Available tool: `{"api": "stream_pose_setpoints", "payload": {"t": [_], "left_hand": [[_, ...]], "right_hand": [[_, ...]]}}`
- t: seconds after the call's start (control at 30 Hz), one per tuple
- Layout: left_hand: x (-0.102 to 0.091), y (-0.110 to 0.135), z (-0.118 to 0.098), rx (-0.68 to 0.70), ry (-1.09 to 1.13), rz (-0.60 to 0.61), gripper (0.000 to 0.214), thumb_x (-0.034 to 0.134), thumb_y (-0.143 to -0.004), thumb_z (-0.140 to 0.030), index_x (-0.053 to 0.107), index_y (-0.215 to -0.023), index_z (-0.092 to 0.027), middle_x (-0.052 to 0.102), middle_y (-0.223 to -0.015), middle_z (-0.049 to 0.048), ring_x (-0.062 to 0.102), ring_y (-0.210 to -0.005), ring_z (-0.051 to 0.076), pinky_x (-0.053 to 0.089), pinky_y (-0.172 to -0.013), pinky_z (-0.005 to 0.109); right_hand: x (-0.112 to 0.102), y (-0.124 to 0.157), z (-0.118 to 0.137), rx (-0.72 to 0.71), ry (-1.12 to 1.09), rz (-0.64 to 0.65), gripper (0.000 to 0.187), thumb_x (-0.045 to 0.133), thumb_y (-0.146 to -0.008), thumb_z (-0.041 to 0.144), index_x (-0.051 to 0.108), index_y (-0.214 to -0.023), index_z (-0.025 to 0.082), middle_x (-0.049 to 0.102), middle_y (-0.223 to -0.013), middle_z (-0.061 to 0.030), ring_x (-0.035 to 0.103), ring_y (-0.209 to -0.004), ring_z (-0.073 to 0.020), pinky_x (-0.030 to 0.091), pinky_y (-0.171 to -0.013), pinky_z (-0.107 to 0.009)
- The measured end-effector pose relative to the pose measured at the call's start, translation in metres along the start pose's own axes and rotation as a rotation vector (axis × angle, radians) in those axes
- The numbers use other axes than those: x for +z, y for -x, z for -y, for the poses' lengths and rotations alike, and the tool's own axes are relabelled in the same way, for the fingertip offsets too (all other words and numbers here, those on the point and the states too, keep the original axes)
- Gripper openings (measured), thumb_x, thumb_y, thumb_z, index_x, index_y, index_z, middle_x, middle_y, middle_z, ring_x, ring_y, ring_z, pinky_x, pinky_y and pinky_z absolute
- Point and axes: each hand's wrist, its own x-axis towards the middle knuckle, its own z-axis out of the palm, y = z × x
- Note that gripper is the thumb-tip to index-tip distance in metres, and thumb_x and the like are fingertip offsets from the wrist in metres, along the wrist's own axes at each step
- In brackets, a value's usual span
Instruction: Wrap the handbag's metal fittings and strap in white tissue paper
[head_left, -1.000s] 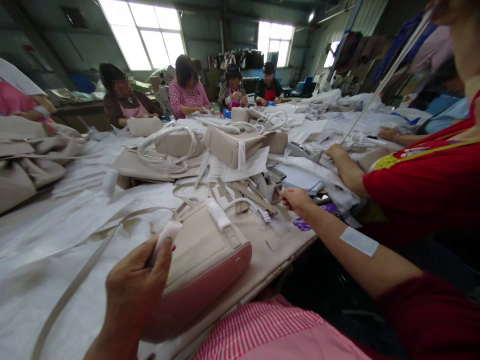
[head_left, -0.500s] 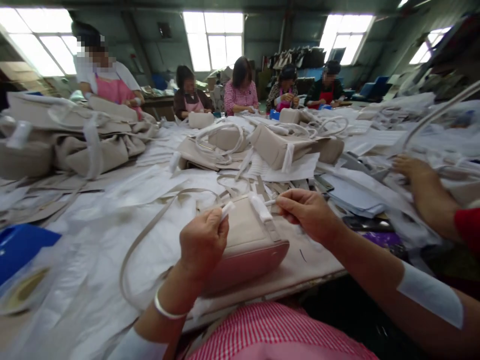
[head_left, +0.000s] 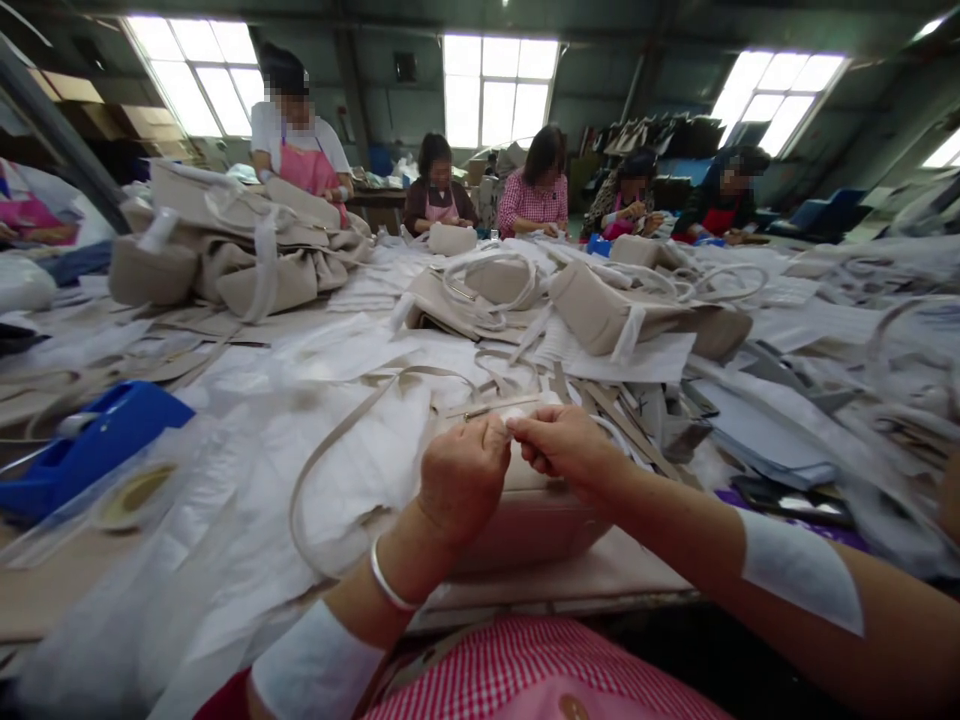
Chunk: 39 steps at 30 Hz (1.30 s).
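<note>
A beige handbag (head_left: pixel 540 510) lies on the table in front of me, partly hidden by my hands. Above it, my left hand (head_left: pixel 466 475) is closed in a pinch, and my right hand (head_left: pixel 566 445) pinches right beside it. Their fingertips meet over a small piece of white wrapping (head_left: pixel 511 416), mostly covered by the fingers. A metal zipper (head_left: pixel 480 410) shows just behind the left knuckles. From the bag's far side a thin beige strap (head_left: pixel 324 445) loops out to the left across white sheets.
A blue tape dispenser (head_left: pixel 97 440) sits at left, near a roll (head_left: pixel 136 497) under clear plastic. Beyond the bag lie more beige bags (head_left: pixel 600 305) and a large heap of them (head_left: pixel 247 240). A dark phone-like object (head_left: pixel 795 498) is at right. Several people work across the table.
My hands were apart on either side of the bag's top; now they have come together. The view has swung left, and the other person's arm at right is nearly out of sight.
</note>
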Motion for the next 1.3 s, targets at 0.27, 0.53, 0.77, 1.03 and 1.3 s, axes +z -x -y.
{"api": "stream_pose_setpoints", "payload": {"t": [0.27,0.53,0.77,1.03,1.3], "left_hand": [[-0.003,-0.003,0.002,-0.098,0.095,0.161,0.020,0.053,-0.094,-0.021,0.064,-0.109,-0.014,0.073,-0.086,0.0103,0.068,-0.077,0.023,0.045,-0.063,0.032],[0.000,-0.009,0.003,-0.288,0.285,0.232,0.021,0.048,-0.094,-0.023,0.067,-0.089,-0.014,0.072,-0.083,0.0119,0.067,-0.077,0.025,0.045,-0.067,0.033],[-0.009,-0.018,0.012,-0.566,0.626,0.252,0.018,0.055,-0.089,-0.023,0.070,-0.083,-0.015,0.070,-0.071,0.0057,0.061,-0.064,0.017,0.042,-0.061,0.027],[-0.015,-0.013,0.023,-0.666,1.206,0.313,0.033,0.053,-0.094,-0.041,0.071,-0.093,-0.013,0.066,-0.071,0.0033,0.054,-0.057,0.012,0.043,-0.054,0.023],[-0.015,-0.008,0.028,-0.683,1.464,0.228,0.032,0.056,-0.094,-0.044,0.069,-0.093,-0.015,0.064,-0.073,0.0030,0.050,-0.057,0.011,0.041,-0.053,0.023]], "right_hand": [[-0.001,0.005,0.004,-0.171,0.188,-0.025,0.024,0.065,-0.079,0.032,0.066,-0.061,0.016,0.064,-0.056,-0.0014,0.048,-0.043,-0.0094,0.034,-0.041,-0.022],[0.003,0.012,-0.007,-0.586,0.527,-0.173,0.012,0.059,-0.084,0.021,0.071,-0.081,0.022,0.073,-0.079,-0.0037,0.065,-0.075,-0.0199,0.046,-0.072,-0.031],[0.011,0.002,-0.012,-0.573,0.488,-0.257,0.013,0.064,-0.083,0.026,0.055,-0.091,0.021,0.061,-0.061,0.0031,0.056,-0.054,-0.0145,0.040,-0.056,-0.026],[0.013,-0.010,-0.009,-0.526,0.423,-0.220,0.024,0.065,-0.085,0.031,0.052,-0.103,0.020,0.064,-0.060,0.0041,0.060,-0.054,-0.0148,0.041,-0.055,-0.025],[0.015,-0.014,-0.011,-0.498,0.205,0.027,0.038,0.056,-0.093,0.043,0.058,-0.063,0.020,0.058,-0.057,0.0024,0.050,-0.052,-0.0109,0.037,-0.051,-0.024]]}}
